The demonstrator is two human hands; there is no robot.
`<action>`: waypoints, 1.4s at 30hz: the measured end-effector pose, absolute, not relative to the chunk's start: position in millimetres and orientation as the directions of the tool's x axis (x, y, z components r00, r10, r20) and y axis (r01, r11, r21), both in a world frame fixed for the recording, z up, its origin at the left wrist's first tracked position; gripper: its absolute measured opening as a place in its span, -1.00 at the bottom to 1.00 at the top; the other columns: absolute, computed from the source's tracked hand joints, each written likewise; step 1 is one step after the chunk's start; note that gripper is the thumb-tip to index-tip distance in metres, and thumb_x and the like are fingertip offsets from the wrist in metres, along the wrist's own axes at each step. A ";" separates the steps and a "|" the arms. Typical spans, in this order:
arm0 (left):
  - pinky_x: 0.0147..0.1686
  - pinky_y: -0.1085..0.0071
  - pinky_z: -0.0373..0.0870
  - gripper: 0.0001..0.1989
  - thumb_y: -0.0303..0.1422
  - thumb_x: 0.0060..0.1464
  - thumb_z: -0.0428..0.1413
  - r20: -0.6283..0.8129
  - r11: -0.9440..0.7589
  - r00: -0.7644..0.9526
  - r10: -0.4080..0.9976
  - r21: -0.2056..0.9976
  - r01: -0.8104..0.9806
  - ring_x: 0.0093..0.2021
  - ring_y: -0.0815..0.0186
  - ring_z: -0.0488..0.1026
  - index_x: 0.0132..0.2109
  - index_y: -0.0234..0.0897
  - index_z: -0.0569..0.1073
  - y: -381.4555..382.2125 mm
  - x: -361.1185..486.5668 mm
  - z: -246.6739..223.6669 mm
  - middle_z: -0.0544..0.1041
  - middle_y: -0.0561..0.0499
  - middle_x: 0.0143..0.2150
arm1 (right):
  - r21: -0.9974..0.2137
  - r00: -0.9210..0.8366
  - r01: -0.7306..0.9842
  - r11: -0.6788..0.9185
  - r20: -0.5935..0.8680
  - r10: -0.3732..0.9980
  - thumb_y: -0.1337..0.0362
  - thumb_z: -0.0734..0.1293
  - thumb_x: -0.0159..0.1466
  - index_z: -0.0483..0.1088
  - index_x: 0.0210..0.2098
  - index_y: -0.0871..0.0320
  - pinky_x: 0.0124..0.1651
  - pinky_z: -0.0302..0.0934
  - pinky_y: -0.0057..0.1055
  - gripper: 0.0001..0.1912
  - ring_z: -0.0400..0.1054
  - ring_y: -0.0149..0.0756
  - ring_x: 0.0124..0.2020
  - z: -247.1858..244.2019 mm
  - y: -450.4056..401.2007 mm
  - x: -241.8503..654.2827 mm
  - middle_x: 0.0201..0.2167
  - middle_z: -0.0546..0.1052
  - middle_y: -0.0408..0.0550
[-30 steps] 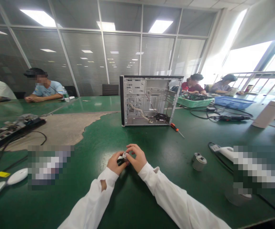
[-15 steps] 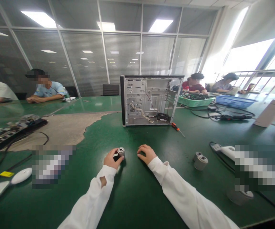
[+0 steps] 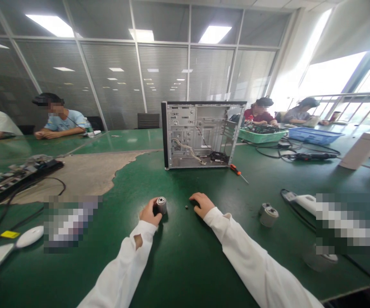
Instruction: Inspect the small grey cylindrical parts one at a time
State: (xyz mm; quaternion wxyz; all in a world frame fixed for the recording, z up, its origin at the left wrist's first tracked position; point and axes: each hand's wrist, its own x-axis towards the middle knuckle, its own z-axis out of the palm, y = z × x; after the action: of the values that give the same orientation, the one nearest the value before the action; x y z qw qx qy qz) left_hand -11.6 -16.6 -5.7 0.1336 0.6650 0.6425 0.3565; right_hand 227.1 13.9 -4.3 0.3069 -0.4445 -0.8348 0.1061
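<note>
My left hand [image 3: 151, 212] is curled around the side of a small upright metal cylinder [image 3: 161, 206] with a round hole in its top, standing on the green table. A tiny dark part [image 3: 186, 207] lies on the table between my two hands. Just right of it, my right hand [image 3: 203, 204] rests with its fingers bent and apart, holding nothing. Farther right stand more metal cylinders [image 3: 269, 216], two of them close together. Another cylinder [image 3: 320, 260] stands nearer the front edge, partly covered by a blurred patch.
An open computer case [image 3: 201, 137] stands ahead, an orange-handled screwdriver [image 3: 239, 173] by its corner. At right are a green basket [image 3: 263, 137], a blue basket [image 3: 315, 135], cables and a pale tumbler [image 3: 362, 149]. A circuit board [image 3: 18, 177] lies left. Co-workers sit around the table.
My right hand has drawn back slightly to the right, and the tiny dark part now shows on the table beside it. My left hand stays at the cylinder, its thumb a little lower.
</note>
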 end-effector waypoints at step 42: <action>-0.13 0.31 0.23 -0.52 -0.39 -0.18 -0.02 0.313 -0.405 0.265 0.912 0.790 0.460 -0.25 0.31 0.42 -0.02 -0.26 0.13 -33.5 9.3 9.2 0.51 0.02 -0.31 | -0.038 -0.106 0.988 0.149 0.532 0.840 0.21 0.17 0.08 0.07 0.01 0.24 -0.27 0.18 -0.28 -0.49 0.28 -0.17 -0.25 22.7 -130.5 360.6 -0.26 0.39 0.08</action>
State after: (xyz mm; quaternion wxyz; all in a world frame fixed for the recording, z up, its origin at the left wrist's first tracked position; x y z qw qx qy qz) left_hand 9.3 -33.5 9.2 0.2886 0.7409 0.4630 0.3916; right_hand 360.6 -130.5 22.7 0.2216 -0.6307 -0.7248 -0.1667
